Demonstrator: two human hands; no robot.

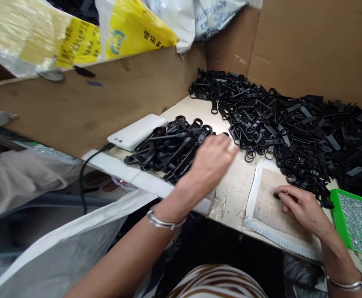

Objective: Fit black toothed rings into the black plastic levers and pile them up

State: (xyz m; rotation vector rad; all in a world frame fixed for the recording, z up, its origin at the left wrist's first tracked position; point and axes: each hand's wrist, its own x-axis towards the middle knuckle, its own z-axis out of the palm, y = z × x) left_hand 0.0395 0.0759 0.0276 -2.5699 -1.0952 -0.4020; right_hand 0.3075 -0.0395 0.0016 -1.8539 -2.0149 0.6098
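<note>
Pinching a small black piece (276, 195) over the beige, white-edged rectangular pad (266, 211), the right hand (303, 207) has thumb near finger; the piece's visible end points left, long axis unclear. The blurred left hand (213, 157) curls beside black ring-ended plastic levers (170, 138), its hold untellable.

The head camera looks out from the person's own height, facing forward and steeply down across the table (232, 186). It sits close: the striped shirt (216, 283) shows at the bottom edge, the left hand (213, 155) and right hand (302, 207) lie farther out, and the cardboard wall (317, 45) stands beyond. The right edge crops the green tray (339, 215).
</note>
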